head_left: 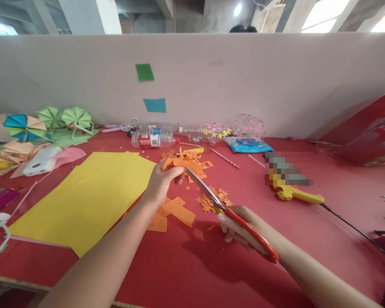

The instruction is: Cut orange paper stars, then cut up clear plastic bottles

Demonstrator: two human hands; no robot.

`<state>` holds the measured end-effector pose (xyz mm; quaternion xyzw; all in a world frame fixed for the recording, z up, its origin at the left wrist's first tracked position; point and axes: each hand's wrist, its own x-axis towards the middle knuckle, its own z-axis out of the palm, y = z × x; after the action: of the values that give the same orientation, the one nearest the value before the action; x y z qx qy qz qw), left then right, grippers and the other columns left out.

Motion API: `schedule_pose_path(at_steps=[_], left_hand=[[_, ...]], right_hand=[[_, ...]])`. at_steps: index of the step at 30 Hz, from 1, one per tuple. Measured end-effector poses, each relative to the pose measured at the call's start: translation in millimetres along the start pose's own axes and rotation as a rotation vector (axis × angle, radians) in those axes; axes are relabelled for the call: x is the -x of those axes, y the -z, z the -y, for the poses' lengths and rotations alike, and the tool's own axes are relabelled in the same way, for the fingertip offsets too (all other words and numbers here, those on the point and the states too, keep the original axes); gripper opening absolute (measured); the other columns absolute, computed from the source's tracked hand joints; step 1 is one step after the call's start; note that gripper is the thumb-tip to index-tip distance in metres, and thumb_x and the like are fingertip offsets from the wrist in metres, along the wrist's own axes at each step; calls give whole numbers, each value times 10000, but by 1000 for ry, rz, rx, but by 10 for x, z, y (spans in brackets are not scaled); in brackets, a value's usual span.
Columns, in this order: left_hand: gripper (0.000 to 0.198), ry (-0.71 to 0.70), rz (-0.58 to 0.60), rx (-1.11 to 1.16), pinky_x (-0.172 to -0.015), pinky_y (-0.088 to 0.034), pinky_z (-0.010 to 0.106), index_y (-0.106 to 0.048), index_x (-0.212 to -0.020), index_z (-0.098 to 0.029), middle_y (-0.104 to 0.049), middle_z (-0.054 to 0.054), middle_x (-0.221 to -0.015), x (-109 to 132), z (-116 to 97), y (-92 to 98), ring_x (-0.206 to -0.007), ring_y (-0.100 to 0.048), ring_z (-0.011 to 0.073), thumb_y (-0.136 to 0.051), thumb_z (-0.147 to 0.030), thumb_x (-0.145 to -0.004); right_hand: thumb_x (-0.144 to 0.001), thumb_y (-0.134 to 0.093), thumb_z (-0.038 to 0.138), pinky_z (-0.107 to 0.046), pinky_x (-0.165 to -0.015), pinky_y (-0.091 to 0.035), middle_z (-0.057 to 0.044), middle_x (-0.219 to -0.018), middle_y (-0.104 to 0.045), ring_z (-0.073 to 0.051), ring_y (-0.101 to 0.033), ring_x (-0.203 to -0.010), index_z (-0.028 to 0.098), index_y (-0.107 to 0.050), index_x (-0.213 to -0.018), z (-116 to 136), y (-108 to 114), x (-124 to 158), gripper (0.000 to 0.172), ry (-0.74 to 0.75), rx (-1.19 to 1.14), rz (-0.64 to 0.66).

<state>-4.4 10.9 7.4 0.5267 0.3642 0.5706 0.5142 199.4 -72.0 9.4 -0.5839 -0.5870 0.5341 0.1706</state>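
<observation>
My left hand (162, 183) pinches a small piece of orange paper (170, 164) above the red table (186, 265). My right hand (240, 226) grips a pair of red-handled scissors (231, 211); the blades point up and left toward the orange piece. Below the hands lie orange paper offcuts (173, 211) and a scatter of small orange stars (213, 199). More orange scraps (192, 162) lie just beyond my left hand.
Yellow paper sheets (90, 196) lie at left, with folded paper fans (64, 119) and a white device (41, 161) beyond. Plastic bottles (154, 140), a yellow glue gun (295, 193) with cord and a grey partition wall (211, 81) stand behind. A red box (372, 145) sits far right.
</observation>
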Motion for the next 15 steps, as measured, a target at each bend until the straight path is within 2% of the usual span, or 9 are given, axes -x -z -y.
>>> schedule_pose_path(at_steps=[7, 15], left_hand=[[128, 3, -2, 2, -472, -398, 230, -557, -560, -183, -543, -26, -495, -2, 2, 7, -439, -463, 76, -601, -240, -666], [141, 1, -8, -5, -468, -384, 231, -536, -544, -187, -527, -30, -473, -7, -1, 4, -432, -453, 77, -597, -236, -661]], right_hand=[[-677, -568, 684, -167, -307, -298, 19, -553, -525, -62, -415, -379, 184, -486, -640, 13, 3, 7, 508, -1, -8, -4], [-681, -568, 680, -166, -311, -272, 34, -519, -500, -45, -366, -353, 189, -465, -620, 13, -3, 6, 505, -18, -16, -11]])
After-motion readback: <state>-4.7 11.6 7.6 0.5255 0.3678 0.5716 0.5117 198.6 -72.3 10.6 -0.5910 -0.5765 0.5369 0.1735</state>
